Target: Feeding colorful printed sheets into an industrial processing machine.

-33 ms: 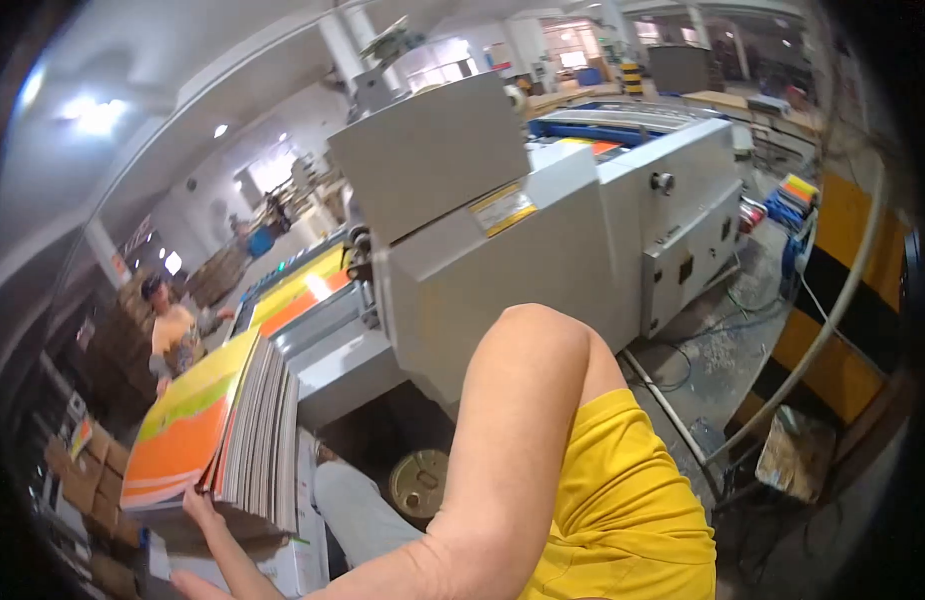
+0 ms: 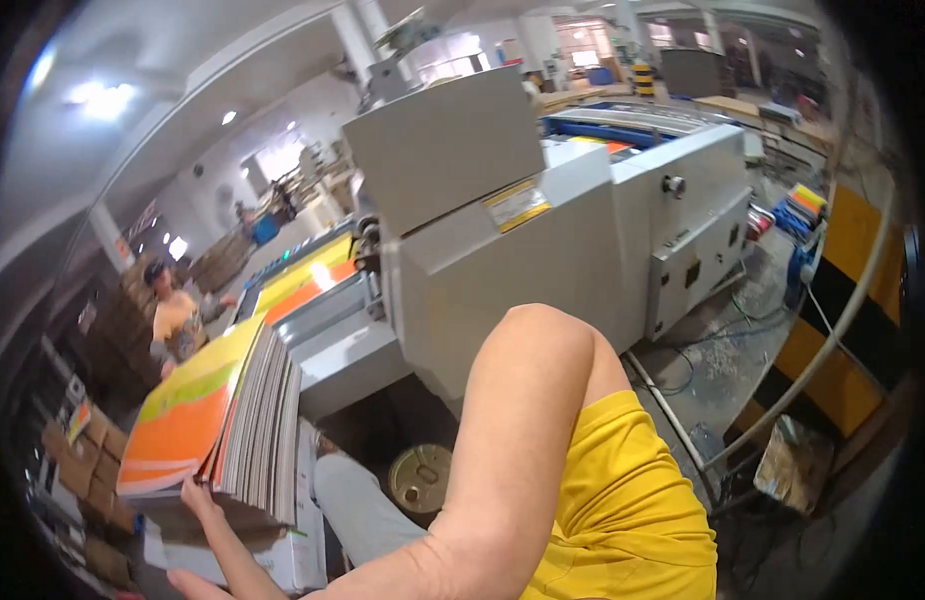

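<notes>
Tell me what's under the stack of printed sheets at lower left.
A whitish support shows past the near and right edges of the stack of printed sheets. Whatever lies directly beneath the stack is covered and cannot be seen.

Sheet stack [image 2: 188, 420] to my left, co-worker [image 2: 178, 318] behind it. Machine [image 2: 503, 275] ahead, more sheets [image 2: 305, 280] on its left-hand bed [image 2: 335, 320]. Drum [image 2: 415, 488], probably, low between stack and my arm [image 2: 503, 460]. Panel [image 2: 833, 392] to my right, pipe rail [image 2: 828, 355] before it.
</notes>
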A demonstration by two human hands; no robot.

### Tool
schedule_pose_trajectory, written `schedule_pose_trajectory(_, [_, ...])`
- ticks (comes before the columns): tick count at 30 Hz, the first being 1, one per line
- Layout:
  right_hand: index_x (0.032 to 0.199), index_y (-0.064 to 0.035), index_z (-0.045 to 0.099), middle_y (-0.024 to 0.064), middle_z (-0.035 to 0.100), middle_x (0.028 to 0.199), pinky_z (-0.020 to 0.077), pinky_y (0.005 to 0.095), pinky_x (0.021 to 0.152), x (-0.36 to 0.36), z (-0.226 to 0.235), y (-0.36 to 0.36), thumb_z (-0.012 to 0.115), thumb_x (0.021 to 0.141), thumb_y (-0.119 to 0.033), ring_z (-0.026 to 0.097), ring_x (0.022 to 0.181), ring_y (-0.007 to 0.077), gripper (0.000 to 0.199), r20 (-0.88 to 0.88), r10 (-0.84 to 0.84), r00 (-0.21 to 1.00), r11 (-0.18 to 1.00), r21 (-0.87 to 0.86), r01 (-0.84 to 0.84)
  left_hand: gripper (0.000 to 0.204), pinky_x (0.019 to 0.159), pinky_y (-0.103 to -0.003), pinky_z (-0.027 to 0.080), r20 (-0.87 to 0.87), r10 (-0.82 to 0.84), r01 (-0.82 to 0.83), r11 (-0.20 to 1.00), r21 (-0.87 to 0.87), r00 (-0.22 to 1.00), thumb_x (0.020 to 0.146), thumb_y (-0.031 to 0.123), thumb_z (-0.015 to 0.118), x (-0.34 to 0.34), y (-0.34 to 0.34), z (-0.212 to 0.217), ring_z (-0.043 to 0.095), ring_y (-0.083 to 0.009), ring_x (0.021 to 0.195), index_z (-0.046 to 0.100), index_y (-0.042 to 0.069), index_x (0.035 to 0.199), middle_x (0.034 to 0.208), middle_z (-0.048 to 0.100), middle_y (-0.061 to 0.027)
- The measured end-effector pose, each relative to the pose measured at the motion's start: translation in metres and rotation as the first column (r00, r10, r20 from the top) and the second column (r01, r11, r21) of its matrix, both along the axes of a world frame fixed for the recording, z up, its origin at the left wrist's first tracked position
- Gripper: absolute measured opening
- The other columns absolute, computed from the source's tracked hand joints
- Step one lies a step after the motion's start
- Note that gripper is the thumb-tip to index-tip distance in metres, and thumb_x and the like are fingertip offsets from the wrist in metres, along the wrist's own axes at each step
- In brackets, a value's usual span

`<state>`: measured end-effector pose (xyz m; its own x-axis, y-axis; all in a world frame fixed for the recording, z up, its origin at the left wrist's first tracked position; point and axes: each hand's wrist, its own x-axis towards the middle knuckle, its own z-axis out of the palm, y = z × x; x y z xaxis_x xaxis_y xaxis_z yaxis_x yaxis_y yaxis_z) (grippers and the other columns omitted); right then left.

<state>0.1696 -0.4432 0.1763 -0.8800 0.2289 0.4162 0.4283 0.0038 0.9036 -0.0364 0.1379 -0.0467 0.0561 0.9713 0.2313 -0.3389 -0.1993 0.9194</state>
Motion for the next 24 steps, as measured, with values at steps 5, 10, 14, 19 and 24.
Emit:
schedule_pose_trajectory(5, [0.101, 0.0013, 0.047, 0.0099, 0.064, 0.077, 0.0284, 0.0446, 0.090, -0.003, 0.000, 0.047, 0.027, 0.089, -0.027, 0.047, 0.100, 0.0240, 0.037, -0.026, 0.120, 0.992, 0.993, 0.013, -0.119, 0.016, 0.056, -0.026, 0.042, -0.063, 0.125, -0.116, 0.984, 0.132, 0.990, 0.081, 0.013, 0.050, 0.032, -0.098, 0.042, 0.051, -0.0135, 0.065, 0.056, -0.001, 0.085, 0.079, 0.054, -0.0059])
schedule_pose_trajectory(10, [0.109, 0.0015, 0.043, 0.0093, 0.065, 0.076, 0.0276, 0.0404, 0.093, 0.013, 0.016, 0.093, 0.018, 0.092, -0.035, 0.040, 0.110, 0.0215, 0.047, 0.107, 0.250, 0.962, 0.968, -0.031, -0.248, 0.013, 0.055, -0.023, 0.041, 0.016, 0.151, -0.152, 0.986, 0.065, 0.988, 0.082, 0.012, 0.052, 0.035, -0.120, 0.042, 0.052, -0.0101, 0.065, 0.056, 0.000, 0.081, 0.075, 0.056, -0.0034])
schedule_pose_trajectory(14, [0.097, 0.0001, 0.052, 0.0104, 0.063, 0.061, 0.0275, 0.0391, 0.093, 0.007, 0.015, 0.139, 0.022, 0.090, -0.041, 0.050, 0.097, 0.0220, 0.052, 0.096, 0.363, 0.927, 0.932, -0.014, -0.363, 0.012, 0.054, -0.022, 0.039, 0.020, 0.136, -0.138, 0.978, 0.158, 0.990, 0.081, 0.012, 0.051, 0.044, -0.120, 0.036, 0.051, -0.0088, 0.063, 0.057, 0.002, 0.078, 0.072, 0.055, -0.0021])
schedule_pose_trajectory(19, [0.083, 0.0003, 0.058, 0.0137, 0.062, 0.066, 0.0273, 0.0373, 0.096, -0.018, -0.001, 0.171, 0.036, 0.084, -0.031, 0.052, 0.092, 0.0242, 0.038, -0.039, 0.392, 0.919, 0.920, 0.001, -0.392, 0.020, 0.053, -0.021, 0.038, 0.068, 0.125, -0.131, 0.988, 0.080, 0.990, 0.083, 0.016, 0.050, 0.048, -0.137, 0.047, 0.048, -0.0071, 0.059, 0.059, 0.000, 0.076, 0.068, 0.054, -0.0010])
schedule_pose_trajectory(24, [0.087, 0.0026, 0.061, 0.0190, 0.060, 0.089, 0.0284, 0.0400, 0.097, -0.039, 0.001, 0.199, 0.045, 0.077, -0.022, 0.050, 0.098, 0.0294, 0.031, 0.029, 0.572, 0.820, 0.803, -0.225, -0.552, 0.018, 0.052, -0.021, 0.038, -0.100, 0.204, -0.197, 0.977, 0.079, 0.974, 0.080, 0.015, 0.057, 0.040, -0.141, 0.047, 0.049, -0.0077, 0.055, 0.061, -0.002, 0.076, 0.065, 0.056, -0.0021])
